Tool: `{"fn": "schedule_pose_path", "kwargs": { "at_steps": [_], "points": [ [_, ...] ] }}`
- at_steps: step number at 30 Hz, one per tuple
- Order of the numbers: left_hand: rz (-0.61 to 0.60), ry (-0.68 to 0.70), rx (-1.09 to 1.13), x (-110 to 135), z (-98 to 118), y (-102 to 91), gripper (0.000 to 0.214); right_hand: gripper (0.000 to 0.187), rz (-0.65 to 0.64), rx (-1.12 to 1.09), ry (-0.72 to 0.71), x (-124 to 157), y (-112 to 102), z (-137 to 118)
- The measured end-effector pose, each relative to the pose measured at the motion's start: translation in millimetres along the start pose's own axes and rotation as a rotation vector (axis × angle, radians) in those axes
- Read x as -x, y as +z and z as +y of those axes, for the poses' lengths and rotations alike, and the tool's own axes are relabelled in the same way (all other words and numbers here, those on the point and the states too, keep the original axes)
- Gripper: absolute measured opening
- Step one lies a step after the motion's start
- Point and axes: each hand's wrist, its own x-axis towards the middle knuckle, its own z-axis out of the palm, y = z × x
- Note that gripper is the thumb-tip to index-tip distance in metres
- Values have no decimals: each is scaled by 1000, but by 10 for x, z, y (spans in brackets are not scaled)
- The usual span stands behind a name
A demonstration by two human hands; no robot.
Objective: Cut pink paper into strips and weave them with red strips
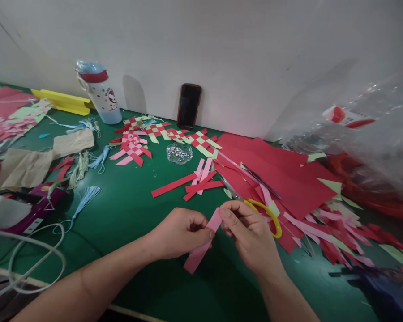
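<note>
A pink paper strip (199,256) slants between my two hands above the green table. My left hand (183,233) pinches it around the middle, thumb on top. At its upper end, the fingertips of my right hand (246,232) close on the strip. Just beyond my hands lie several loose red and pink strips, among them a long red strip (173,184). Yellow-handled scissors (272,214) rest beside my right hand, their blades pointing away to the left. Farther back sit woven paper pieces (133,151) in red, pink and pale green.
A clear dish of beads (179,153) sits mid-table. Behind it a phone (189,106) leans on the wall, with a bottle (102,96) to its left. Red paper sheets (272,170) and scraps spread right. Blue tassels (87,197), a purple device (42,208) and cables lie left.
</note>
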Motion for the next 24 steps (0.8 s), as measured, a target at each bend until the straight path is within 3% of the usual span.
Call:
{"fn": "schedule_pose_path", "kwargs": {
  "at_steps": [7, 13, 24],
  "points": [
    [63, 146, -8, 21, 41, -30, 37, 32, -38, 30, -12, 11, 65, -18],
    [162, 177, -110, 12, 28, -30, 41, 31, -62, 49, -29, 11, 105, -40],
    [189, 187, -173, 14, 34, -18, 38, 34, -81, 35, -1, 1, 130, -78]
  ]
}}
